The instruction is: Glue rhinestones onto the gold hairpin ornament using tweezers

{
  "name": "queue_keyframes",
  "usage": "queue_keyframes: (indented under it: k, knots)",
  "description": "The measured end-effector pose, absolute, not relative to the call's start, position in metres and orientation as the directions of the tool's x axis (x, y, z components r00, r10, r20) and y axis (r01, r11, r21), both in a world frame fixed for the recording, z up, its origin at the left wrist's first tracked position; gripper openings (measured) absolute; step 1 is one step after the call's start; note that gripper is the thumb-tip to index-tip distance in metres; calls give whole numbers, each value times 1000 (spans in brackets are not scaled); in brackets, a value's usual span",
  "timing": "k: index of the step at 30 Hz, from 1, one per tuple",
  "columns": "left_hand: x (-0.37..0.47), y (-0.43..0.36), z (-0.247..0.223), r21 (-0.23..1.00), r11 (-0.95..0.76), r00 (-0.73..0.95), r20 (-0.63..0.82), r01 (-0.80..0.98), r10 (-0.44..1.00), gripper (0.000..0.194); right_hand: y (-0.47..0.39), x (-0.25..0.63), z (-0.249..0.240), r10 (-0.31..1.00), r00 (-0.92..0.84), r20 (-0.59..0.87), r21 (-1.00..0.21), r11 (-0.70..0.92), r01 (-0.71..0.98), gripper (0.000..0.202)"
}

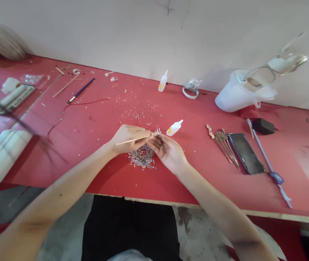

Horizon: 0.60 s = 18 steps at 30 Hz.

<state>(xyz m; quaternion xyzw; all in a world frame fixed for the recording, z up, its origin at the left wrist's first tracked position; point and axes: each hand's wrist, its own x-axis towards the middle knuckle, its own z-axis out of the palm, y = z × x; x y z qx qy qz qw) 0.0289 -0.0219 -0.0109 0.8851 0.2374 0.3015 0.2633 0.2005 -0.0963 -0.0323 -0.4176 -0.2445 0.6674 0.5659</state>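
Observation:
My left hand is closed around a thin wooden stick, its fingertips meeting my right hand near the middle of the red table. My right hand is turned partly palm up, its fingers curled on a thin metal hairpin. A small pale ornament shows between the fingertips of both hands. Just below the hands lies a pile of tiny multicoloured chips. A white glue bottle with a yellow label lies tilted beside my right hand.
Another glue bottle stands near the wall. On the right are decorated hairpins, a phone, a black block and a white pitcher. A brush and a white container lie left.

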Motion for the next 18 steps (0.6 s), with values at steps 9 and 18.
queue_keyframes:
  k: [9, 18]
  knots:
    - [72, -54, -5, 604, 413, 265, -322, -682, 909, 15, -102, 190, -1, 971, 139, -196, -751, -58, -657, 13]
    - [93, -69, 7, 197, 406, 276, -473, -892, 836, 19, -123, 170, -5, 973, 43, 226, -961, 230, -153, 20]
